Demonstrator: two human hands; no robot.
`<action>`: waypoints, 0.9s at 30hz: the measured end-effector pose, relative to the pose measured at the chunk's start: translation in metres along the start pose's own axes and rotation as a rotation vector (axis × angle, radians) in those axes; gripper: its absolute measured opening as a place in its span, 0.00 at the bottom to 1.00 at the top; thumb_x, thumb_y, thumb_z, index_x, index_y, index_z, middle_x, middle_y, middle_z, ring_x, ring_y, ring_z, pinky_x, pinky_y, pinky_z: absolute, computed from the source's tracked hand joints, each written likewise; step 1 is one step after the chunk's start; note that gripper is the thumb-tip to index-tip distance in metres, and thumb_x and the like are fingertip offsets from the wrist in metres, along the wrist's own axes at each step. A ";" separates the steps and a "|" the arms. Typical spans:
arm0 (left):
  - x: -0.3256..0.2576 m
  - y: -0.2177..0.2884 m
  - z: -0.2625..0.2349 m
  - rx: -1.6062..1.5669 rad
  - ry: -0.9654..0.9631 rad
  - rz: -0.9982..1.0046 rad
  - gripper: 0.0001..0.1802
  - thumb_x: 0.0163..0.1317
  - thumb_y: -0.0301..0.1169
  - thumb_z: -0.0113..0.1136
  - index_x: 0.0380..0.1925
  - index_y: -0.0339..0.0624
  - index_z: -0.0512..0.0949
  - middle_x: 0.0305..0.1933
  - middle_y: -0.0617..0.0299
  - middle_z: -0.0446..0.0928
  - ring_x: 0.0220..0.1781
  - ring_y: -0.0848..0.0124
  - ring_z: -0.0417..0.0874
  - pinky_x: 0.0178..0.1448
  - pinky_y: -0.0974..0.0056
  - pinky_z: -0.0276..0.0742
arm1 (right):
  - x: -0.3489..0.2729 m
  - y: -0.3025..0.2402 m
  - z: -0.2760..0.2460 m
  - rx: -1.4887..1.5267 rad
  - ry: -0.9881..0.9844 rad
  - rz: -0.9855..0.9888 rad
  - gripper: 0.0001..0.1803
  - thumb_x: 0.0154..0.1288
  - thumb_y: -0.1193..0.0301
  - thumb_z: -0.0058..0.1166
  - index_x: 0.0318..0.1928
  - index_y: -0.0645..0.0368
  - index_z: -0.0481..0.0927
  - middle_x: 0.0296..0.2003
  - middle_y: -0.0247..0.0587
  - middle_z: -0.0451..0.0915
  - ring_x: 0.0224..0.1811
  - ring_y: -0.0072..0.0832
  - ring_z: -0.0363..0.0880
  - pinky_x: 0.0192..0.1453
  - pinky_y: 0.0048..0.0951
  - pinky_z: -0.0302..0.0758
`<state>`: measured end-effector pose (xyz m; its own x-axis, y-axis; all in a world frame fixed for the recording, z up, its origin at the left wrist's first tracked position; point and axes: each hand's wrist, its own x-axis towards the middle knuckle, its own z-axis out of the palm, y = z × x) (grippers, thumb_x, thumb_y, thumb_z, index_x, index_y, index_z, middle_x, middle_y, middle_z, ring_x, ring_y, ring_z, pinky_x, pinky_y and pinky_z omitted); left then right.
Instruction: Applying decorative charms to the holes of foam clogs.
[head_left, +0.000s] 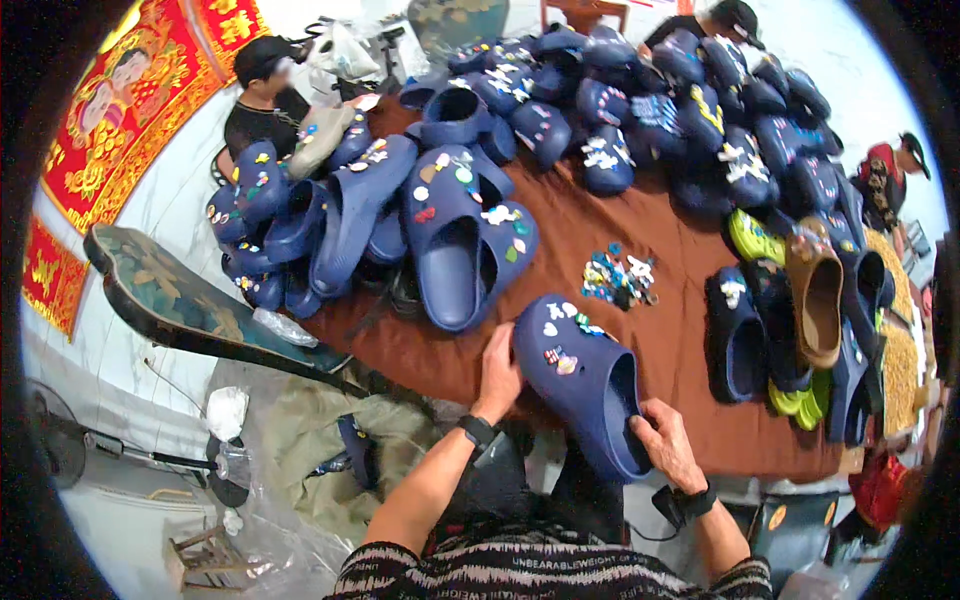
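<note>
Navy-blue clog point(580, 395) is held at the near edge of the tabletop point(690, 350), with its heel toward the near right. The toe side is gripped by the left hand point(500, 367), whose fingertips are hidden; the heel rim is pinched between thumb and fingers of the right hand point(668, 442). Several charms point(563, 360) are already seated on the toe; whether any holes are left unfilled cannot be told. Loose charms point(616, 280) are left unfitted beyond the toe. Brown cloth is spread beneath. Decorated clogs point(607, 160) are heaped at the far side. A red wall hanging point(135, 110) is mounted far left, above a patterned chair point(185, 290).
</note>
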<state>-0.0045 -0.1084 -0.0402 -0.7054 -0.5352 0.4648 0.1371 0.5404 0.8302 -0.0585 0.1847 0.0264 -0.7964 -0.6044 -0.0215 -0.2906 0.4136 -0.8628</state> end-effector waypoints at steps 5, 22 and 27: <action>0.000 0.001 -0.006 0.131 0.061 -0.007 0.14 0.67 0.23 0.50 0.49 0.33 0.78 0.49 0.48 0.79 0.52 0.55 0.82 0.58 0.56 0.77 | -0.018 0.004 0.008 -0.210 0.131 -0.047 0.11 0.66 0.69 0.55 0.42 0.66 0.77 0.38 0.59 0.79 0.42 0.59 0.78 0.45 0.50 0.74; -0.050 0.063 0.003 -0.120 -0.317 -0.098 0.39 0.67 0.34 0.58 0.73 0.33 0.55 0.75 0.44 0.56 0.77 0.51 0.57 0.77 0.54 0.56 | -0.015 -0.010 0.064 -0.133 0.133 0.059 0.19 0.63 0.65 0.61 0.47 0.65 0.72 0.33 0.59 0.79 0.37 0.57 0.80 0.41 0.52 0.74; -0.031 0.058 0.019 0.042 -0.326 -0.001 0.39 0.63 0.24 0.53 0.75 0.37 0.53 0.77 0.41 0.52 0.79 0.45 0.51 0.81 0.49 0.48 | 0.002 -0.016 0.070 -0.049 0.132 0.016 0.21 0.62 0.65 0.63 0.47 0.68 0.73 0.29 0.58 0.78 0.30 0.50 0.77 0.36 0.46 0.73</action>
<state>0.0119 -0.0484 -0.0119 -0.8919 -0.3033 0.3354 0.1122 0.5702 0.8138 -0.0186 0.1292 0.0055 -0.8631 -0.5038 0.0348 -0.3005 0.4571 -0.8371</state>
